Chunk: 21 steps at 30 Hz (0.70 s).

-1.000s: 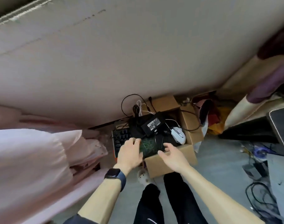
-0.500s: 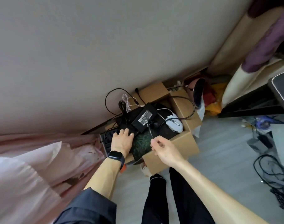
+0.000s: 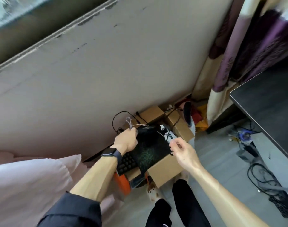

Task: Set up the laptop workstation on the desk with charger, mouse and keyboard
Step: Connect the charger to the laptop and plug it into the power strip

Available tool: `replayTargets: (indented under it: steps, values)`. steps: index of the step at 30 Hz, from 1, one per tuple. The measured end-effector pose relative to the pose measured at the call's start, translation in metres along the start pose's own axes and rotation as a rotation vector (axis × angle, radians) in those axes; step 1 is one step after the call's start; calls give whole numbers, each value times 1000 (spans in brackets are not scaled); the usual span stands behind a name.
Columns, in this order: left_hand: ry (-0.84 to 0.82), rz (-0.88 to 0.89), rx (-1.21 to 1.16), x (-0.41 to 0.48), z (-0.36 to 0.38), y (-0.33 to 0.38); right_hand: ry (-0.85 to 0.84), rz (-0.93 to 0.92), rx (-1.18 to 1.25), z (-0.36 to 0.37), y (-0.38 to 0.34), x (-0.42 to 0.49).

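Observation:
An open cardboard box [image 3: 164,169] stands on the floor against the wall. Inside lie a black keyboard [image 3: 127,163], a dark mouse pad with a green pattern [image 3: 149,151], a white mouse [image 3: 165,133] and a dark block that may be the charger [image 3: 145,130], its label hidden. My left hand [image 3: 126,141] is closed at the back of the box around a braided grey cable [image 3: 128,122] that loops up out of the fist. My right hand [image 3: 182,149] pinches a thin black cable [image 3: 168,136] just beside the mouse.
A dark desk top [image 3: 271,104] juts in at the right, with tangled cables [image 3: 262,177] on the floor below it. Pink bedding [image 3: 25,185] fills the left. An orange object [image 3: 122,182] sits by the box. Curtains [image 3: 230,54] hang at the back right.
My left hand moved from the keyboard to the back of the box and closed on the braided cable. My right hand shifted right, towards the mouse. The charger's label no longer shows.

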<state>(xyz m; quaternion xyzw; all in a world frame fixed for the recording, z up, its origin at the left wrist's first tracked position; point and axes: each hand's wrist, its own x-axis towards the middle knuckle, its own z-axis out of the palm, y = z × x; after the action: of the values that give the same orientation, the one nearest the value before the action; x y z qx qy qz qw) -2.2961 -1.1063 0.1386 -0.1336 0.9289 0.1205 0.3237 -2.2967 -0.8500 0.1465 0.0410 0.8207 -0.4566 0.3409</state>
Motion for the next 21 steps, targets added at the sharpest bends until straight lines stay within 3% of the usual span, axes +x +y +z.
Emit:
replayTargets:
  steps: [5,11,21]
  values:
    - [246,-51,-457,-29,-92,23,127,-12,36,-29,-36,-42]
    - [216,53,-923,-90,-169,49,266,-116,76,-85,-83,-90]
    - [268,355,-1246,-186,-272,102,469,-201,150,-148,-118,-174]
